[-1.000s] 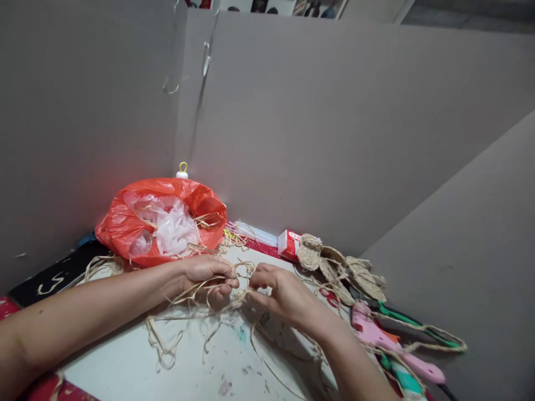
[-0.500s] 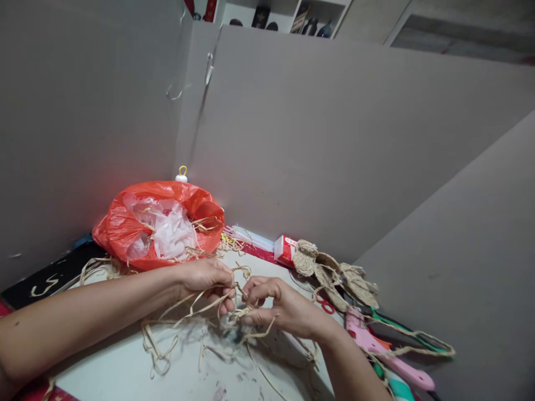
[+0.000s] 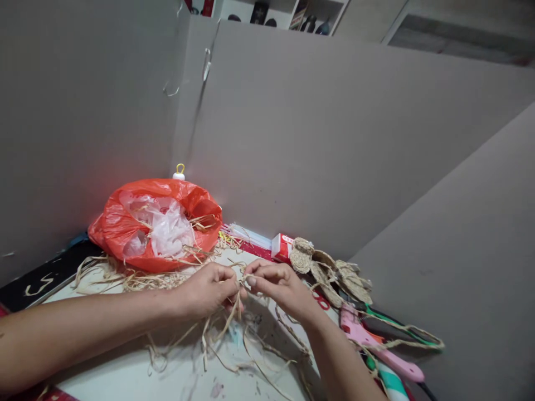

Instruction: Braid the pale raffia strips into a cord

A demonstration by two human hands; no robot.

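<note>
Pale raffia strands [image 3: 238,305] run between my two hands, which nearly meet over the white tabletop [image 3: 167,365]. My left hand [image 3: 215,287] pinches the strands between thumb and fingers, and loose ends dangle below it. Close beside it, my right hand [image 3: 278,284] has thumb and forefinger closed on the same raffia. What lies between the fingertips is partly hidden. A twisted length of raffia [image 3: 292,331] hangs down under the right hand toward the table's front.
Behind my left arm sits a red plastic bag [image 3: 154,223] with white plastic and raffia inside. To the right are coiled woven pieces [image 3: 321,270], red-handled scissors [image 3: 321,301], a pink glue gun [image 3: 376,345] and a red-and-white box [image 3: 282,247]. Grey partitions [image 3: 313,139] enclose the table.
My hands have come closer together, with fingertips now almost touching. The raffia that was bunched at the right fingers now hangs lower. The view has shifted slightly.
</note>
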